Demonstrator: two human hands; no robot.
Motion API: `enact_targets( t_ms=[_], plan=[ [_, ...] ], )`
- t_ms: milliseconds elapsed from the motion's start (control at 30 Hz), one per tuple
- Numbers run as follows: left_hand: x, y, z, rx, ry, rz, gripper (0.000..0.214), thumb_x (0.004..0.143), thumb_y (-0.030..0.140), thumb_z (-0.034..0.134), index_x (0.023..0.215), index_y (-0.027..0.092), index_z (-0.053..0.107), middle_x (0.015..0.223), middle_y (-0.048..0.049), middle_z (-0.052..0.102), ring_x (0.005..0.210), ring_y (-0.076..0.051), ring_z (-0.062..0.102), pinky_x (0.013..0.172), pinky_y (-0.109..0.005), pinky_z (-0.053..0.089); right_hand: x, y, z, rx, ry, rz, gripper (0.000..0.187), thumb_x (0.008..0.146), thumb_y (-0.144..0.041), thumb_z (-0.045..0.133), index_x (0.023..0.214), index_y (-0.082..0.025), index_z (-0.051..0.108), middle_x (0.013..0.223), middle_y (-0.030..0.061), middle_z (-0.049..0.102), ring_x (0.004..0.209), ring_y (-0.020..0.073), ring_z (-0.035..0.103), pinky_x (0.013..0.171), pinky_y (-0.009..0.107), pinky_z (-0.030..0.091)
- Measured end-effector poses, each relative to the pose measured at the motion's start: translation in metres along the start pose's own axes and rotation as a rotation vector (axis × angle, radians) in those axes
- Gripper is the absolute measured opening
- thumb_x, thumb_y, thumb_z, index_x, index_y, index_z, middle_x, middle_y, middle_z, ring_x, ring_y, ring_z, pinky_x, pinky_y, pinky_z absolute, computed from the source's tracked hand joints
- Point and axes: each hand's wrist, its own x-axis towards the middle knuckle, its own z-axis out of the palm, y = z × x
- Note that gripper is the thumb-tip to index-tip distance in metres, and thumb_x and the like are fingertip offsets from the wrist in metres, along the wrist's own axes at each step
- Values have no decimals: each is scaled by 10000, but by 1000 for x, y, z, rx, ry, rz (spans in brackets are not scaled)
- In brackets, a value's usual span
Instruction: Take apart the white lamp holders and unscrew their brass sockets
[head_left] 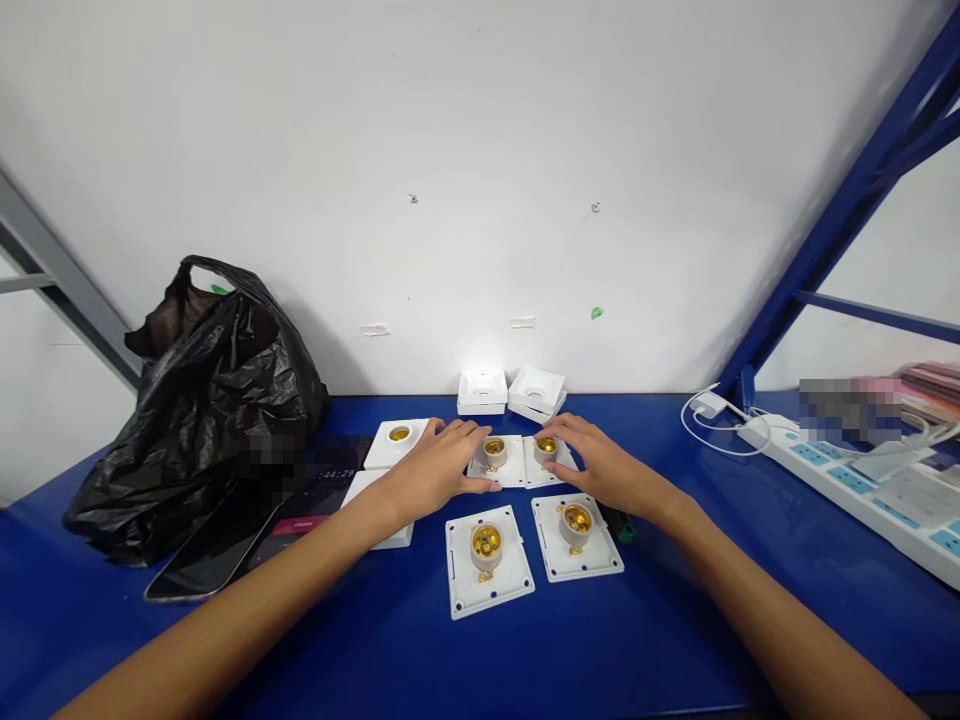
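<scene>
Two lamp sockets on square white base plates lie side by side, edges meeting. My left hand point(442, 462) grips the left lamp socket point(506, 470), thumb at its front edge and fingers behind. On the right lamp socket point(546, 450), my right hand point(592, 460) has thumb and forefinger curled around the round ceramic holder. Nearer to me sit two more lamp sockets, one at front left point(491, 560) and one at front right point(577, 540), brass insides facing up. Left of my hands is a covered lamp socket point(382, 450); a white square piece point(401, 537) is partly hidden by my left forearm.
White square covers point(482, 390) and more covers point(537, 388) are stacked against the wall. A black plastic bag point(217, 400) and a phone point(214, 545) are at left. At right lie a power strip point(847, 480) and white cable point(724, 450), beside a blue metal frame point(832, 230).
</scene>
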Motion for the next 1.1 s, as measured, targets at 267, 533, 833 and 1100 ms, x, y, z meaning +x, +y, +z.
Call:
enact_targets(
  t_ms=[267, 533, 833, 1100],
  plan=[
    [4, 6, -2, -114, 105, -31, 373, 1060, 465, 553, 1323, 222, 661, 1311, -102, 744, 1158, -320, 697, 998, -435, 502, 2, -7, -1, -62, 0, 42, 267, 1040, -344, 588, 1283, -283, 682, 1335, 85, 746, 1214, 307, 713, 1054, 523, 549],
    [6, 6, -10, -132, 102, -58, 256, 1010, 385, 611, 1180, 214, 697, 1157, -92, 783, 993, -310, 743, 827, -391, 544, 2, -7, -2, -146, 23, 72, 251, 1050, -362, 588, 1262, -283, 698, 1296, 77, 772, 1091, 323, 752, 962, 526, 569],
    [4, 10, -8, -92, 133, -35, 312, 1039, 395, 585, 1282, 213, 656, 1297, -107, 721, 1131, -310, 721, 954, -410, 549, 3, -5, 3, -173, 49, 94, 243, 1056, -351, 583, 1261, -278, 691, 1295, 82, 770, 1057, 315, 763, 948, 515, 579],
    [-55, -6, -22, 100, 93, -54, 568, 892, 664, 756, 1234, 223, 648, 1233, -136, 659, 1094, -391, 688, 954, -498, 535, 3, -5, 5, -149, 64, 95, 261, 1043, -331, 589, 1280, -299, 694, 1342, 81, 746, 1156, 339, 739, 1008, 563, 571]
  ],
)
